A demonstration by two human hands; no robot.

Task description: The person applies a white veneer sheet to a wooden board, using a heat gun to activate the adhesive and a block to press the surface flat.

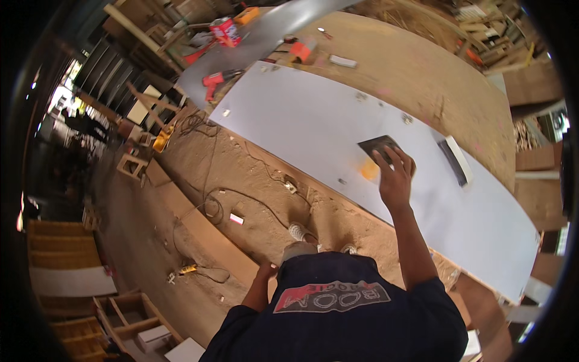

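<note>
- The right hand (396,172) is above the white panel (313,114), fingers bent and pinching the near edge of a dark flat piece (374,145).
- That dark piece lies just beyond the fingertips, over the panel, with a yellow-orange patch (368,169) just beside it, left of the hand.
- The left hand (268,269) hangs low by the person's left side, well apart from the panel and the dark piece; I cannot tell whether its fingers are spread or curled.
- The panel lies along the near side of the brown surface (422,78).
- A black-and-white block (456,160) rests on the panel, right of the right hand.
</note>
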